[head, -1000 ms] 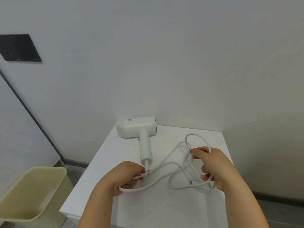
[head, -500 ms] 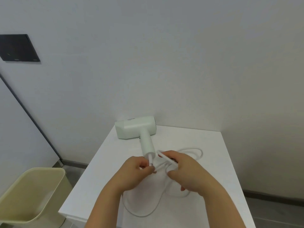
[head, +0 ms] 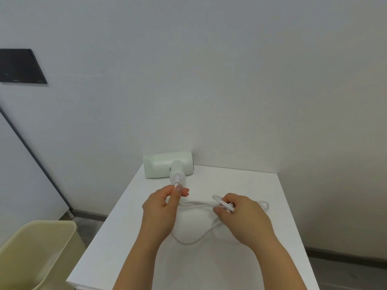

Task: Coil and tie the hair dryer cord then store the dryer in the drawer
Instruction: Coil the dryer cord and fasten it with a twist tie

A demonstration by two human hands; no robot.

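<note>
A pale green hair dryer (head: 165,167) rests at the back of the white cabinet top (head: 240,178), its body against the wall and its handle tipped up toward me. My left hand (head: 162,210) pinches the white cord just below the handle's end. The cord (head: 194,239) runs right in bunched strands and hangs in a slack loop on the top. My right hand (head: 240,216) grips several gathered loops of it, with a folded end sticking out past the fingers. No drawer is visible.
A cream plastic bin (head: 35,254) stands on the floor at the lower left. A dark panel (head: 21,65) hangs on the left wall. The cabinet sits in a corner, with walls behind and to the right.
The dryer's handle has been lifted off the top and points toward me. My hands have moved apart, the right one pulling the bunched cord to the right.
</note>
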